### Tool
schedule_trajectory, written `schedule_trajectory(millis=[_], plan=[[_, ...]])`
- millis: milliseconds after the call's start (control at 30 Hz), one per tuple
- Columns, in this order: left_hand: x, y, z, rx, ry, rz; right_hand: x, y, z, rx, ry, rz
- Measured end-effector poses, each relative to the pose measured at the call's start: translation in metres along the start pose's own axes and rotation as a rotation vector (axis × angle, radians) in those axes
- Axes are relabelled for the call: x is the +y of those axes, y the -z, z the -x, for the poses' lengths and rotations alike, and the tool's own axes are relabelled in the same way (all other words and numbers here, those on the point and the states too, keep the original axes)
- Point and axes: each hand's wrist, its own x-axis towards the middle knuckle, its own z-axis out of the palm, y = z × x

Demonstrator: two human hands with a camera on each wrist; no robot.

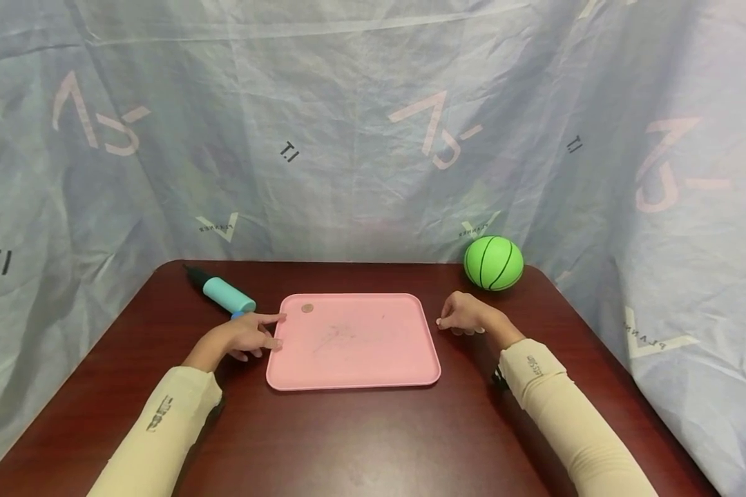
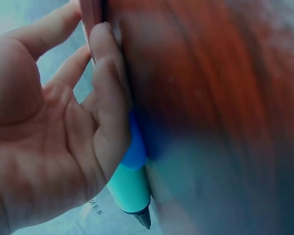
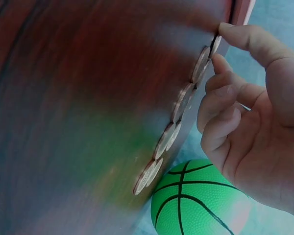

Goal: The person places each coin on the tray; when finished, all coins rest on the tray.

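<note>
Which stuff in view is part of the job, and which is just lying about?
Apparently in the job:
pink tray, left hand touching its edge
pinched coin in the right hand
lone coin on the tray
other coins near the right hand

Likely just lying about:
green ball
teal pen-shaped object

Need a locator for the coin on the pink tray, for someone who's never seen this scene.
On the dark reddish table, find the pink rectangular tray between the left hand and the right hand. The small round brownish coin lies near its far left corner. It is the only one on the tray; the other coins are off it, by the right hand.
</note>
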Motion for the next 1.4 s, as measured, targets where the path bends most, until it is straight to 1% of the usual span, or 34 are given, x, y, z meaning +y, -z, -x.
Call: schedule_trajectory(millis=[167, 400, 500, 600, 767, 833, 933, 1100, 1267, 1400], plan=[[0.0, -0.001, 0.002, -0.004, -0.025, 0.0, 0.001, -0.002, -0.001, 0.007, -0.021, 0.017], [0.001, -0.002, 0.005, 0.001, -0.031, 0.0, -0.001, -0.003, -0.001, 0.045, -0.053, 0.05], [0.001, -0.001, 0.005, 0.0, -0.033, -0.001, -0.002, -0.004, -0.001, 0.07, -0.041, 0.049], [-0.001, -0.001, 0.003, -0.003, -0.033, -0.001, -0.006, -0.004, 0.001, 0.103, 0.003, 0.06], [-0.002, 0.0, 0.002, -0.005, -0.04, -0.001, -0.02, -0.002, 0.002, 0.153, 0.097, 0.119], [-0.002, 0.0, 0.002, -0.005, -0.043, -0.002, -0.026, -0.002, -0.001, 0.173, 0.136, 0.15], [-0.002, 0.001, 0.002, -0.003, -0.046, -0.005, -0.037, -0.003, -0.007, 0.2, 0.173, 0.191], [-0.003, 0.0, 0.002, -0.004, -0.043, -0.007, -0.056, -0.007, -0.018, 0.187, 0.186, 0.219], [-0.003, 0.0, 0.001, -0.006, -0.036, -0.008, -0.076, -0.011, -0.03, 0.179, 0.222, 0.248], [-0.002, 0.001, 0.001, -0.007, -0.039, -0.006, -0.091, -0.017, -0.041, 0.159, 0.218, 0.281]])
